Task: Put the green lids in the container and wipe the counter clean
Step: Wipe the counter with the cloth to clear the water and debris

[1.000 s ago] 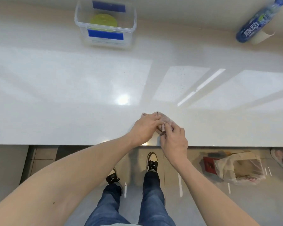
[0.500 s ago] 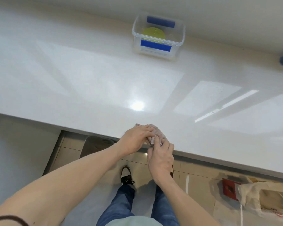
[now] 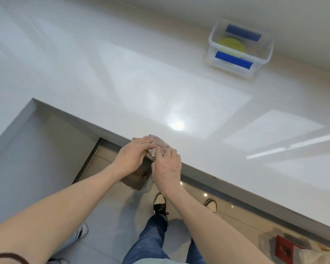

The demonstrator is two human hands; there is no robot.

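At the near edge of a glossy white worktop (image 3: 122, 77), the left hand (image 3: 131, 156) grips a crumpled pinkish cloth (image 3: 157, 144). Just right of it, touching, the right hand (image 3: 168, 166) pinches the same cloth between its fingertips. Far beyond and right of both hands, a green lid (image 3: 231, 44) lies inside a clear blue-latched container (image 3: 240, 47) by the wall.

Both hands, left hand (image 3: 134, 155) and right hand (image 3: 167, 165), bunch a pinkish cloth (image 3: 157, 144) at the counter (image 3: 122, 86) edge; green lids (image 3: 231, 45) sit inside the clear container (image 3: 240, 47).
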